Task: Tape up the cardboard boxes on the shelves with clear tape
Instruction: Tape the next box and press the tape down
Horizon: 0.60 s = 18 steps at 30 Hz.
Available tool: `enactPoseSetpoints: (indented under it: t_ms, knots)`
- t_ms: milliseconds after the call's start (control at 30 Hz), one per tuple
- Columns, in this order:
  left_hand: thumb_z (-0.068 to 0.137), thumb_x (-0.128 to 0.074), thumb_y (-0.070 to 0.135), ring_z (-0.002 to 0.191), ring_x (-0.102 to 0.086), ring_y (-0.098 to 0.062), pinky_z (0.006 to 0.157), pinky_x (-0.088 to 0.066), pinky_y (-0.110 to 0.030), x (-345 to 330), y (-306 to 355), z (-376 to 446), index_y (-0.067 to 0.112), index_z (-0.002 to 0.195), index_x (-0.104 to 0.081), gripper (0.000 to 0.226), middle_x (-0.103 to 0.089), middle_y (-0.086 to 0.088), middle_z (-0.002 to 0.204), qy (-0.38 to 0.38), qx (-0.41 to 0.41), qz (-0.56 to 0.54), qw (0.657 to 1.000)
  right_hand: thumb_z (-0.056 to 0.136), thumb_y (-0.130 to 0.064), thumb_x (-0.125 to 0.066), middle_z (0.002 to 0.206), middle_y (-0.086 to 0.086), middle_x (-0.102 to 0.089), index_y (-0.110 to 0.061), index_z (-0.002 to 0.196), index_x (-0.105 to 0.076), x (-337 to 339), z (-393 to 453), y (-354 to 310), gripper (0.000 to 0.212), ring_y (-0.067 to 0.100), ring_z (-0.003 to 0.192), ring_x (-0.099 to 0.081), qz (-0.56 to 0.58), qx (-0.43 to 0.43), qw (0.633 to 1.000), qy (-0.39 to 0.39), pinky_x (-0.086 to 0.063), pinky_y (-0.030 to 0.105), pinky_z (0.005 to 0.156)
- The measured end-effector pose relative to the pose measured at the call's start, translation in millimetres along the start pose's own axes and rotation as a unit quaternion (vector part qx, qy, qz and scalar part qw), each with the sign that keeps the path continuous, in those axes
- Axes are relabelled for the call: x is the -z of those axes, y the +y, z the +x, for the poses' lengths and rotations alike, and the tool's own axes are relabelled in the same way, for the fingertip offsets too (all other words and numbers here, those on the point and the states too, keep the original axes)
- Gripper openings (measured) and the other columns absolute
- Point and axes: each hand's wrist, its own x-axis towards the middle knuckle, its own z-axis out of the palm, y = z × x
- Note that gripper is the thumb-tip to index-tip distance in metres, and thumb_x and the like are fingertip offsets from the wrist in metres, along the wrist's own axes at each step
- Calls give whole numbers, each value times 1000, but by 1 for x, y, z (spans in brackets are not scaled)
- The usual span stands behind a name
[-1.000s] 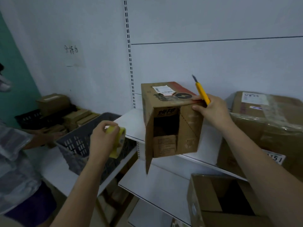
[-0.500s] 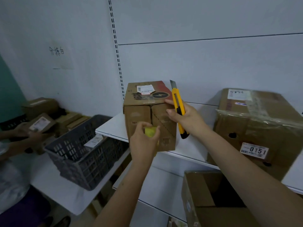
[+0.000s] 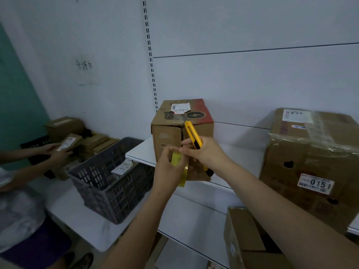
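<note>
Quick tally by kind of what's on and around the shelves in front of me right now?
Cardboard boxes on the shelves: 3
Yellow box cutter: 1
Yellow tape roll: 1
Grey crate: 1
Total: 6

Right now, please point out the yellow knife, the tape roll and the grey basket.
yellow knife (image 3: 191,133): head view, on its yellow handle.
tape roll (image 3: 176,158): head view, on its yellow side.
grey basket (image 3: 101,176): head view, on its perforated wall.
</note>
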Motion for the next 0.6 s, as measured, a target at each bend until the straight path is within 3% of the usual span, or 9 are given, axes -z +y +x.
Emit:
enactPoseSetpoints:
  t_ms: [67,167,233,300,400,500,600]
  knots:
    - [93,-68,31,89,-72,-19,79,-59,-55,3,0,-2,30,98,-58,11,-68,16,96,-38,22,-49,998,81,-27,-81,73,-6,-70,-20,82,-75,-6,7,-1,10,1,57,-58,-7,4,999,31,-47,21,57]
    - [86,-67,35,95,-69,-30,77,-59,-55,4,5,-5,38,111,-56,27,-66,12,105,-59,15,-70,996,81,-25,-81,76,-5,-72,-21,75,-75,-3,16,-10,10,3,67,-63,-43,32,996,67,-46,18,62]
    - [91,-66,34,79,-72,-30,63,-60,-42,2,13,-4,39,124,-49,37,-71,-9,106,-69,31,-122,990,81,-23,-81,75,-5,-71,-20,74,-74,3,21,-24,10,1,66,-63,-75,67,991,83,-45,10,57]
    - [100,-59,27,59,-69,-22,53,-55,-30,0,25,-5,32,129,-45,32,-75,-17,87,-74,51,-150,985,79,-20,-83,74,-3,-70,-17,74,-73,9,28,-38,11,2,64,-62,-97,98,985,99,-44,9,57]
    - [102,-55,33,54,-68,-24,55,-57,-30,-2,28,-6,16,124,-55,28,-73,-16,70,-58,66,-125,988,77,-19,-84,72,-1,-68,-16,73,-71,12,35,-53,14,1,60,-59,-133,117,979,100,-42,7,55]
    - [100,-56,38,56,-68,-24,54,-56,-31,-3,19,-11,14,119,-56,31,-72,-16,71,-57,122,-151,979,77,-22,-84,66,-6,-64,-14,75,-72,14,43,-58,15,-3,53,-55,-147,124,976,106,-40,6,53]
    - [100,-54,44,60,-70,-25,62,-58,-33,-5,13,-15,18,118,-55,32,-73,-12,70,-68,151,-142,976,78,-28,-83,72,-6,-67,-16,78,-74,13,50,-52,15,3,65,-60,-198,124,967,104,-47,18,62]
